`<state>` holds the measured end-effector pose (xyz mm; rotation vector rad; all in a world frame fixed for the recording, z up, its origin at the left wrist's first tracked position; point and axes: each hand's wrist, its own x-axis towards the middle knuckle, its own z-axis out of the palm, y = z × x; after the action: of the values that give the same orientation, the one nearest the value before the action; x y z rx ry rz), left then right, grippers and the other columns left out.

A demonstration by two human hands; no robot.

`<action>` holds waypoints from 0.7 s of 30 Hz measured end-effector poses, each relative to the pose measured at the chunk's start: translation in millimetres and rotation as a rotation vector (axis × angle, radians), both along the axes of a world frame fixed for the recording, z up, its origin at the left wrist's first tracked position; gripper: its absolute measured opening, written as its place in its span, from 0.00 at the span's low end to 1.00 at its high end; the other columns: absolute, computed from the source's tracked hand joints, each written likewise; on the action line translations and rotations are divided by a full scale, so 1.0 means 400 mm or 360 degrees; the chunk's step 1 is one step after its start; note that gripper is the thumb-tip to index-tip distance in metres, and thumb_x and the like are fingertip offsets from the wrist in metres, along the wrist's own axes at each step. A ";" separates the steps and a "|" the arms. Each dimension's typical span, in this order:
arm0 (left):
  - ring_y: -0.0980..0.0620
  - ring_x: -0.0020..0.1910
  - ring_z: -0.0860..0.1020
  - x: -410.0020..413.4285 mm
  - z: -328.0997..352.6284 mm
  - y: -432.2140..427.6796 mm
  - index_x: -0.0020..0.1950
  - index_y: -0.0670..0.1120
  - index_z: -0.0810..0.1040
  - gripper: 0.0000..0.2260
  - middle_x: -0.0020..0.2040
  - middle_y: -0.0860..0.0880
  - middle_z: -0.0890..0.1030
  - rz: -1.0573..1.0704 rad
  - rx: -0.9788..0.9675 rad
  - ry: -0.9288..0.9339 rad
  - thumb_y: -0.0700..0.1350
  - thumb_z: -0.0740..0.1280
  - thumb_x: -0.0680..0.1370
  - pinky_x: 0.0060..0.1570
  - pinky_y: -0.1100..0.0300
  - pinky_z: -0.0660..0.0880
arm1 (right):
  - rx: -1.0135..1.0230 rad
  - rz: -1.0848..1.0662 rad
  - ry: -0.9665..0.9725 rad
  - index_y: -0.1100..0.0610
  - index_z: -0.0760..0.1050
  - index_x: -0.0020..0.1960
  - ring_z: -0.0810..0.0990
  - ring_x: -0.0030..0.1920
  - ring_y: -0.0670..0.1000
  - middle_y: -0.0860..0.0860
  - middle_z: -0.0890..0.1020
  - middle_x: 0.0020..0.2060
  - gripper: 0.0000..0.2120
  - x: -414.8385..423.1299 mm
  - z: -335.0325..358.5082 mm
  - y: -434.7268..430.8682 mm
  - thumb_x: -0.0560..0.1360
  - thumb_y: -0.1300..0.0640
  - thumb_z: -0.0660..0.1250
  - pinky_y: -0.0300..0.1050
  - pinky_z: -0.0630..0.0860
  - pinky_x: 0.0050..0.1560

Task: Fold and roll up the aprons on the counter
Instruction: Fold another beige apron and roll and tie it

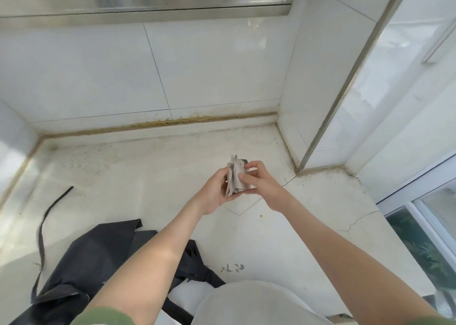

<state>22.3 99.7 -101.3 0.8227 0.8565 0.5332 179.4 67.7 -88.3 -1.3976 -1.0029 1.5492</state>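
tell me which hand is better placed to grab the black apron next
Left, probably. The black apron lies on the counter under the left forearm; the right hand is farther off. Both hands grip the grey bundle now, so the left hand would need to let go first.

black apron (81,258) cut off btm edge; grey bundle (235,174) half hidden by fingers (249,181)

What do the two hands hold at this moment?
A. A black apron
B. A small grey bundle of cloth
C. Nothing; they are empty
B: the left hand and the right hand grip the grey bundle, while the black apron lies on the counter.
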 end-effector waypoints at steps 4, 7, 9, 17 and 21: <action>0.47 0.64 0.76 0.003 0.045 -0.006 0.68 0.44 0.72 0.19 0.64 0.44 0.78 -0.0025 0.0165 0.0011 0.38 0.50 0.81 0.61 0.57 0.75 | 0.0105 0.0122 -0.0182 0.54 0.66 0.60 0.78 0.45 0.47 0.53 0.76 0.46 0.15 0.014 0.055 0.004 0.77 0.55 0.67 0.43 0.77 0.47; 0.49 0.60 0.79 0.012 0.064 -0.024 0.65 0.43 0.75 0.15 0.60 0.44 0.81 -0.0050 0.0348 0.0177 0.39 0.54 0.83 0.56 0.62 0.77 | 0.0156 0.0166 -0.0370 0.56 0.67 0.57 0.78 0.43 0.49 0.51 0.78 0.41 0.15 0.003 0.076 -0.003 0.76 0.53 0.68 0.45 0.75 0.46; 0.49 0.56 0.81 0.012 0.064 -0.039 0.62 0.43 0.76 0.13 0.57 0.44 0.82 -0.0013 0.0396 0.0204 0.40 0.56 0.83 0.55 0.61 0.78 | 0.0176 0.0148 -0.0457 0.55 0.67 0.52 0.75 0.41 0.50 0.51 0.77 0.39 0.13 -0.009 0.079 -0.011 0.74 0.52 0.69 0.44 0.72 0.43; 0.45 0.35 0.82 0.006 0.079 -0.088 0.52 0.38 0.77 0.08 0.44 0.39 0.83 0.0341 0.0665 0.0639 0.39 0.60 0.79 0.36 0.54 0.81 | 0.0132 0.0075 -0.0276 0.59 0.69 0.49 0.75 0.38 0.48 0.52 0.77 0.38 0.13 -0.027 0.086 -0.047 0.74 0.52 0.71 0.42 0.70 0.41; 0.48 0.32 0.81 0.016 0.096 -0.115 0.51 0.40 0.77 0.13 0.39 0.44 0.83 0.0246 0.0606 0.0549 0.40 0.53 0.82 0.34 0.57 0.80 | 0.0110 0.0059 -0.0295 0.57 0.68 0.48 0.74 0.36 0.46 0.51 0.75 0.39 0.13 -0.028 0.089 -0.069 0.75 0.53 0.70 0.39 0.69 0.38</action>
<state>28.6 53.9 -63.1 1.2262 1.1612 0.7155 168.2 39.9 -52.6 -1.5017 -1.1882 1.4165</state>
